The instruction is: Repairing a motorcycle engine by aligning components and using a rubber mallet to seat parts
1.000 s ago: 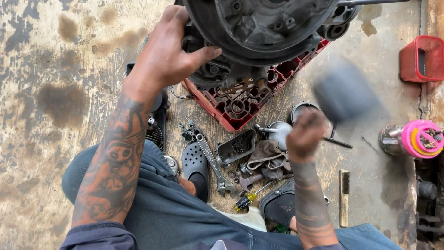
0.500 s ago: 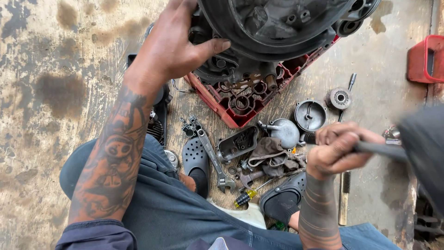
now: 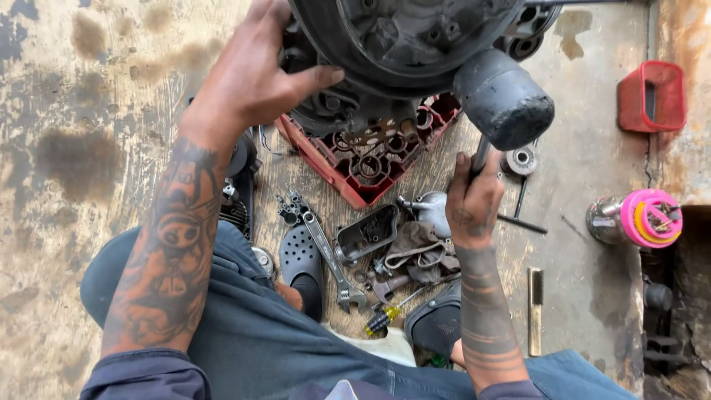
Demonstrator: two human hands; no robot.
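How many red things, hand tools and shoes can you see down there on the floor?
Red containers: 2, the red crate and the small red tub
Hand tools: 3, mallet, wrench, screwdriver
Dark clogs: 2
Total: 7

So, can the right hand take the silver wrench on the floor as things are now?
Probably not at once: the right hand is closed around the mallet handle. The wrench itself lies uncovered by the black shoe.
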